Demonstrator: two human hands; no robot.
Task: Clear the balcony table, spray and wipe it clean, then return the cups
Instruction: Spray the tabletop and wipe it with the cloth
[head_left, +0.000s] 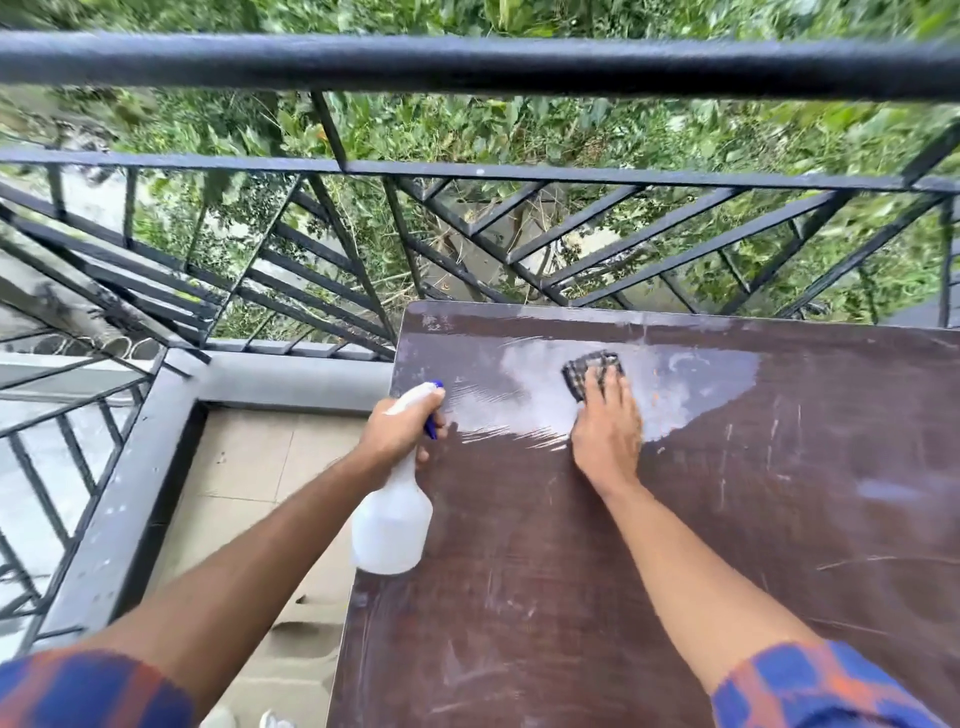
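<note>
A dark brown wooden table (675, 545) fills the lower right, scratched, with a wet shiny patch (530, 395) near its far edge. My right hand (608, 431) lies flat on the table, pressing a dark checked cloth (587, 371) onto the wet patch. My left hand (402, 428) grips the neck of a white spray bottle (392, 525) with a blue trigger, held over the table's left edge, nozzle toward the wet area. No cups are in view.
A black metal balcony railing (467, 171) runs close behind and left of the table, with a thick top rail (467, 65). Beige floor tiles (249, 467) lie to the left. Green foliage is beyond the railing.
</note>
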